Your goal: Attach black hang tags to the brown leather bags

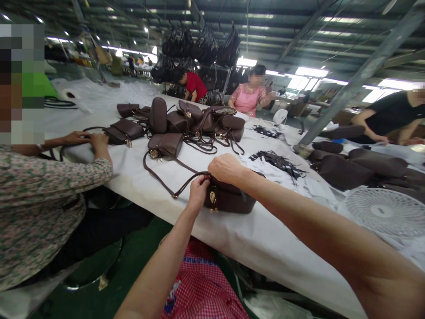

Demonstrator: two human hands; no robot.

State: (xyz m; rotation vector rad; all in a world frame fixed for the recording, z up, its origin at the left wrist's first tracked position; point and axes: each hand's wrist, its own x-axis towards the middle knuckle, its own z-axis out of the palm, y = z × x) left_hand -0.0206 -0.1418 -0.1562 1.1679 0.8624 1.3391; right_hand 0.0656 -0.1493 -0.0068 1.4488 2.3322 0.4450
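Observation:
A dark brown handbag [234, 199] with a gold clasp lies in front of me at the table's near edge. My left hand [199, 191] pinches its shoulder strap [159, 179] close to the bag's left end. Just above, my right hand [226, 168] is closed at the bag's upper left corner; what its fingers grip is hidden. The strap loops out to the left across the white tabletop. Another brown handbag [168, 145] lies beyond the strap, with a round gold ornament at its side.
More brown handbags [195, 119] are heaped farther back. At left, a co-worker's hands [98, 139] rest by another bag. Black strips [279, 164] and white scraps lie right of my bag. A white fan [381, 212], a slanted post [352, 84] and more bags stand at right.

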